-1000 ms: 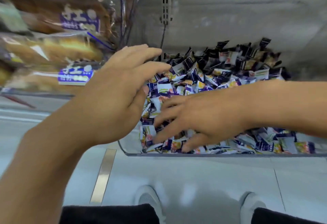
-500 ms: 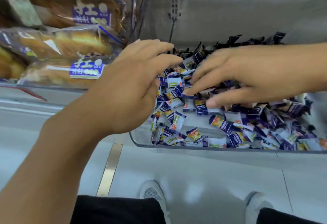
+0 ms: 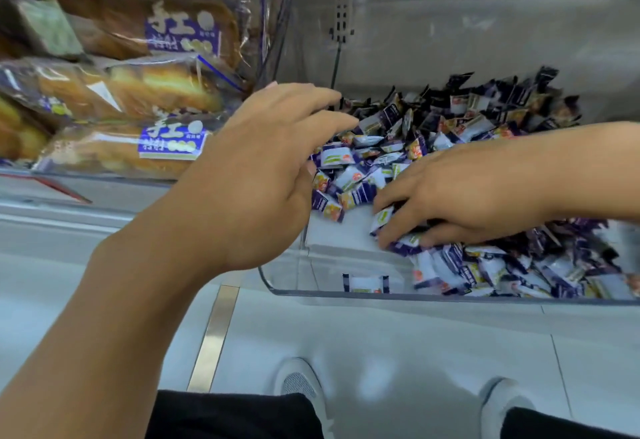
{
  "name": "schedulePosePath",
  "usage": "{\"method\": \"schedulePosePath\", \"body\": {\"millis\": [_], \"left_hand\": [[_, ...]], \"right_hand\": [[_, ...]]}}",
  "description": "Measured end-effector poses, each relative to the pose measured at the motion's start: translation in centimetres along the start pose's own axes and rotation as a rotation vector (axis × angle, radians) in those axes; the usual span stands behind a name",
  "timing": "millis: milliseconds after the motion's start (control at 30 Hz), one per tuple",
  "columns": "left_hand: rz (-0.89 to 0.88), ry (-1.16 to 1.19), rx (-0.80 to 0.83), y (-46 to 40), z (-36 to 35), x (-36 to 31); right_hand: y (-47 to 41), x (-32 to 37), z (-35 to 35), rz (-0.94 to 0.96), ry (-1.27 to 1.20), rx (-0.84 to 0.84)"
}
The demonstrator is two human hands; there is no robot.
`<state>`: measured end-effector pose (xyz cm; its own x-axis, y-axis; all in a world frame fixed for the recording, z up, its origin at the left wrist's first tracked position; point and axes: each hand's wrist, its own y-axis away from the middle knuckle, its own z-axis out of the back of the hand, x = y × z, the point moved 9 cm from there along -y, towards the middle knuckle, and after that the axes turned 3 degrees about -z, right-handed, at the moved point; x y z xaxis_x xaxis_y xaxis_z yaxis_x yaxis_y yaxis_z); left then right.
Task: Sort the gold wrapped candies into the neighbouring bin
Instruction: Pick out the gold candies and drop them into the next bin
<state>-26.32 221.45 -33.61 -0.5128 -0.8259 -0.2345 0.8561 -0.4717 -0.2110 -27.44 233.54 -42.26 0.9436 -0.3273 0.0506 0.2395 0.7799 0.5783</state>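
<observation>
A clear plastic bin [image 3: 450, 297] holds a heap of small purple-and-white wrapped candies [image 3: 460, 116], some with orange or yellow print; no plainly gold wrapper shows. My right hand [image 3: 464, 196] reaches in from the right, its straight fingers pressing on candies in the front half of the bin. My left hand [image 3: 263, 175] hovers open over the bin's left wall, fingers pointing right and holding nothing. A bare patch of bin floor [image 3: 346, 236] lies between the hands, and one candy [image 3: 365, 282] sits alone against the front wall.
Bagged bread loaves [image 3: 166, 147] with purple labels fill the neighbouring bin on the left. A slotted metal upright [image 3: 343, 5] runs up the grey back wall. Below are pale floor tiles, a brass strip [image 3: 214, 334] and my shoes [image 3: 298, 383].
My right hand has come from the back of the bin toward the front, dragging candies rightward and baring the floor at the front left. The left hand stays nearly still.
</observation>
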Motion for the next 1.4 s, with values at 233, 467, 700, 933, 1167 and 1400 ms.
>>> {"method": "schedulePosePath", "body": {"millis": [233, 467, 700, 933, 1167, 1400], "left_hand": [[0.246, -0.175, -0.084, 0.5, 0.7, 1.3], [0.292, -0.182, -0.081, 0.5, 0.9, 1.7], [0.296, -0.111, -0.066, 0.5, 0.9, 1.7], [0.306, -0.124, -0.063, 0.5, 0.8, 1.8], [0.3, -0.134, -0.049, 0.3, 0.5, 1.9], [0.215, -0.424, 0.023, -0.3, 0.5, 0.2]], "right_hand": [[-0.3, -6.9, 7.0, -0.427, -0.492, -0.59], [-5.4, -3.0, 3.0, -0.482, -0.387, -0.222], [-2.1, 2.9, 3.2, -0.18, -0.562, -0.097], [-3.1, -7.2, 7.9, -0.526, -0.549, -0.591], [-8.7, -5.8, 3.9, -0.59, -0.57, -0.347], [2.6, -6.9, 6.5, -0.573, -0.575, -0.543]]}}
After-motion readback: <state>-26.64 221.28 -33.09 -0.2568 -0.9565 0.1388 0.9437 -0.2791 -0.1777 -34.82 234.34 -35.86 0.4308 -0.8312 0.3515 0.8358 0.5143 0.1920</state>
